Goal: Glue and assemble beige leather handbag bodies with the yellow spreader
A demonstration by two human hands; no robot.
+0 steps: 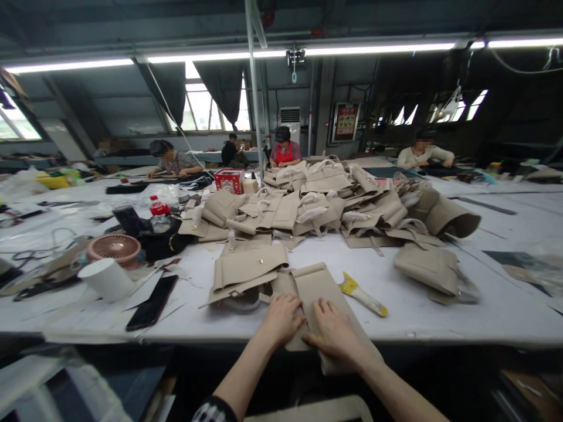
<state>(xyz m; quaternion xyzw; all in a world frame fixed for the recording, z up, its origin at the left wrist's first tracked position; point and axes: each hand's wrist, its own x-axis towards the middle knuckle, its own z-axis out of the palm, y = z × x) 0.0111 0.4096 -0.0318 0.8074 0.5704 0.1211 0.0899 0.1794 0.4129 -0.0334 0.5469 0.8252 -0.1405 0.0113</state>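
Note:
Right in front of me a beige leather panel (314, 281) lies across the table's front edge, its near end hanging over. My right hand (332, 328) rests on it, palm down with fingers spread. Along the panel's left edge, my left hand (284, 319) has its fingers curled and pinches the leather; the fingertips are partly hidden. Left of the panel is a partly assembled beige bag piece (250, 269) with a handle under it and a small gold fitting. Just right of the panel lies a scraper (363, 296) with a yellow end.
A large heap of beige bag pieces (281, 211) fills the table's middle. One separate bag piece (428, 272) lies to the right. At left are a black phone (152, 302), white roll (105, 278), pink fan (113, 249) and red-capped bottle (158, 206). Several people work beyond the heap.

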